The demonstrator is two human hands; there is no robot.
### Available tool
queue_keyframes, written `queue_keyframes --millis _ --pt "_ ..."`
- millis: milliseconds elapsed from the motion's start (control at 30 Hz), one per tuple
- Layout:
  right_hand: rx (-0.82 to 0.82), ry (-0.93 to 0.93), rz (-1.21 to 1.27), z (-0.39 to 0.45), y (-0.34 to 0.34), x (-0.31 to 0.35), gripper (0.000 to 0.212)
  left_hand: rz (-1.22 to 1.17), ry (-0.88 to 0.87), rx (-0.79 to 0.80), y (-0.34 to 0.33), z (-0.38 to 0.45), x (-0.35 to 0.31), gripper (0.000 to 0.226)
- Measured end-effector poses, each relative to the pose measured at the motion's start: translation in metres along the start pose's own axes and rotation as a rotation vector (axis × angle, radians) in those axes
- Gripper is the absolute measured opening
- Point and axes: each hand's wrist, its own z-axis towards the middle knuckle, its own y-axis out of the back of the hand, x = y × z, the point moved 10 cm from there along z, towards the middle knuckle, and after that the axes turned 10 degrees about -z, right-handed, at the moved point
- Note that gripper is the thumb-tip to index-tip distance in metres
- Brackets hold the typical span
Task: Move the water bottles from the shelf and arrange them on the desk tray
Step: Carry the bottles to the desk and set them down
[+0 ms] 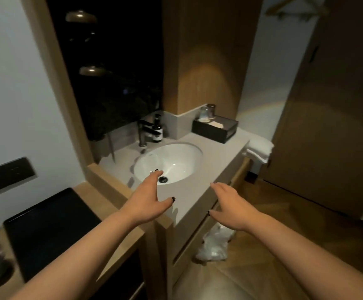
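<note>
Left hand (147,197) empty, fingers straight and spread, over near rim of sink (184,148). Right hand (230,202) empty, fingers straight, at vanity counter (197,191) front edge, floor below. Black tray (46,230) on desk (102,191) left of left hand, bare. Plastic bag (215,245) on floor under right hand. Beyond left hand: faucet (143,131), pump bottle (157,129), label unreadable. Beyond right hand: black box (215,127), glasses (207,111), folded towels (259,149) at counter's far edge. Water bottles not in view.

Glossy white ceramic basin (177,158); matt grey stone-look counter (216,161); wood-grain cabinet (197,239); glossy black tray (46,230); white cloth towel (259,149).
</note>
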Motion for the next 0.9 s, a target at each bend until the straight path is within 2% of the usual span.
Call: queue_keyframes --millis 267,467,633,900 --pt "-0.096 -0.248 0.037 -0.048 0.039 -0.121 0.078 0.012 -0.19 0.2 -0.099 0.048 -0.093 0.08" --pt "-0.088 -0.392 0.067 -0.052 0.026 -0.185 0.079 0.006 -0.209 0.351 -0.162 0.085 -0.121 0.083" --pt "-0.067 -0.468 0.07 -0.023 0.013 -0.237 0.079 0.025 -0.222 0.45 -0.209 0.139 -0.129 0.085" --pt "-0.033 -0.554 0.072 0.073 0.017 -0.329 0.079 -0.026 -0.226 0.48 -0.26 0.275 -0.145 0.086"
